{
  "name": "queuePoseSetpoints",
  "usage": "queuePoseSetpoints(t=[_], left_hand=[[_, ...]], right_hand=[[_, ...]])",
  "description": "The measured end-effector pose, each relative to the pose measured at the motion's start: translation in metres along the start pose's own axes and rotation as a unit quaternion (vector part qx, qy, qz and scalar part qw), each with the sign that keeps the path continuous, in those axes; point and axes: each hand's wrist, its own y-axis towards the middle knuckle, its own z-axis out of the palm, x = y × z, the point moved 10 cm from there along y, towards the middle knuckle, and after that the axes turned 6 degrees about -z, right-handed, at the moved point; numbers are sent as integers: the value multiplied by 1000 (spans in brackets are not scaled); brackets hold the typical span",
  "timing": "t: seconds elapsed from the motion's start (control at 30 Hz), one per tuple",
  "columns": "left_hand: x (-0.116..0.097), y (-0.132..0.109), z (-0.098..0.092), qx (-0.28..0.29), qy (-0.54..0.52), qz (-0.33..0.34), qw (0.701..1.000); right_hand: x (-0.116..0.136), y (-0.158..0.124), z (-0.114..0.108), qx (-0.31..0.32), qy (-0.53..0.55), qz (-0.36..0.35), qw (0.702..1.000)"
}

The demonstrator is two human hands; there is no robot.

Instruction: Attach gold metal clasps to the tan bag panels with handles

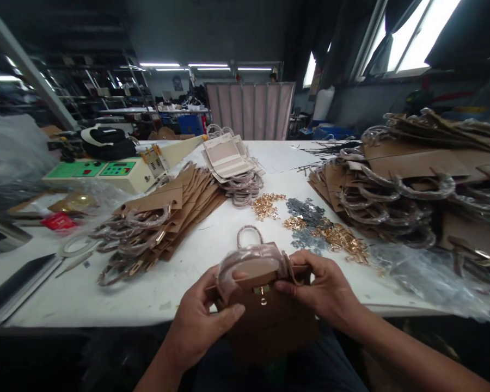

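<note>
Brown bag (277, 322) held at the near edge of the surface (212, 239)

The left hand (200, 318) grips the bag's left side with its fingers; the right hand (324, 288) pinches the upper right edge between its fingers, near a gold clasp (262, 294). A plastic-wrapped handle (249, 255) arches above. Farther off, loose gold fittings (265, 207) lie between stacks of brown pieces (179, 201). The step in hand appears to be handling the bag's top around the clasp; the next move seems to call for steadiness on both sides
</note>
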Motion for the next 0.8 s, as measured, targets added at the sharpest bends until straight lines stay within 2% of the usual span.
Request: queuePoseSetpoints(t=[0.07, 0.1, 0.17, 0.23, 0.27, 0.33, 0.43, 0.57, 0.7, 0.8], left_hand=[[-38, -16, -7, -67, 119, 81, 987], [-59, -26, -7, -106, 186, 136, 967], [-99, -49, 6, -157, 307, 260, 902], [-121, -67, 30, -148, 388, 360, 836], [-124, -72, 42, -130, 413, 386, 814], [-120, -76, 57, -92, 439, 396, 802], [-108, -78, 72, -53, 437, 386, 810], [-101, -85, 88, -25, 423, 410, 808], [-97, -84, 96, -3, 413, 413, 812], [-93, -84, 98, 13, 413, 415, 810]], right_hand=[[21, -10, -5, -7, -59, -80, 995], [33, -15, -7, -7, -86, -125, 988], [54, -27, -10, -5, -133, -212, 968], [69, -40, -12, 0, -161, -281, 946], [74, -47, -13, 7, -171, -304, 937], [80, -58, -11, 25, -186, -334, 924], [83, -71, -7, 52, -214, -344, 913], [82, -74, 0, 100, -284, -303, 904], [84, -70, 3, 134, -311, -290, 895], [82, -68, 3, 132, -308, -296, 894]])
